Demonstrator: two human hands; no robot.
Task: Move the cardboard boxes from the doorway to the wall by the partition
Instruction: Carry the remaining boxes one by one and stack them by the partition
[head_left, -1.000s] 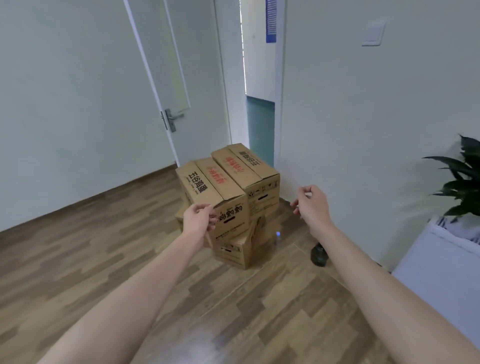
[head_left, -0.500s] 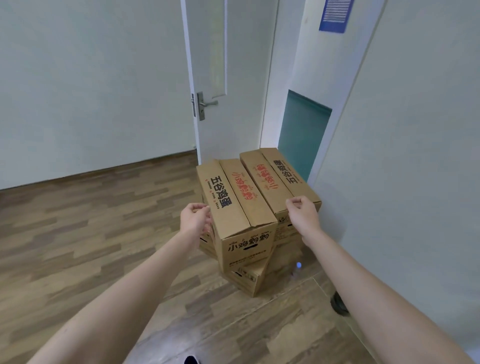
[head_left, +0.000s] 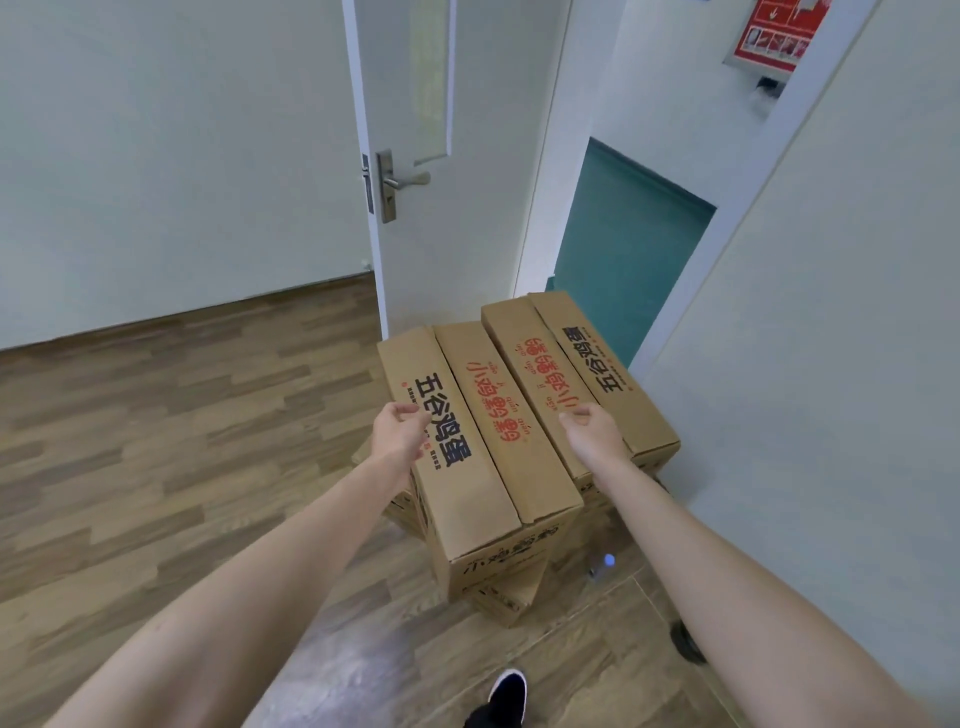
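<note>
By the white open door (head_left: 415, 156), on the brown wood floor (head_left: 156, 441), sit stacked brown cardboard boxes (head_left: 478, 441). The left hand (head_left: 397, 434) and right hand (head_left: 592, 431) hover loose, holding nothing. Best grab one top box by both sides.

Office corridor — wall notice (head_left: 769, 31)

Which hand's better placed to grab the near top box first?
Left. The left hand hovers at the near top box's outer edge; the right hand is over the seam with the far box.
</note>
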